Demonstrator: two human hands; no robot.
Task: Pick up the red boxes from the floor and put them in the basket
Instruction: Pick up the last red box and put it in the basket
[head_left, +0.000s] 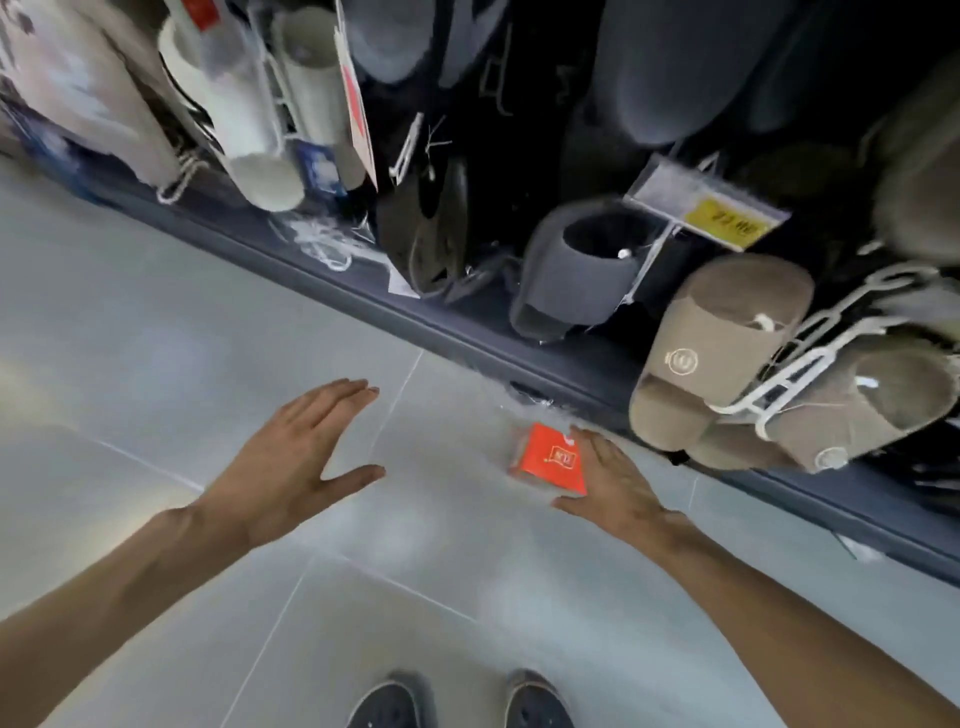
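Note:
A small red box (548, 458) lies on the grey tiled floor close to the dark base of a shop rack. My right hand (613, 478) is spread around the box, thumb at its near corner and fingers along its right side; whether it grips the box is unclear. My left hand (296, 462) hovers open over the floor well to the left of the box, fingers together and thumb out, holding nothing. No basket is in view.
A display rack (467, 332) runs diagonally from upper left to lower right, hung with grey slippers (576, 270), brown slippers (722, 348) and white rolls (244, 104). A yellow price tag (727, 223) sticks out. My two dark shoes (462, 701) stand at the bottom edge.

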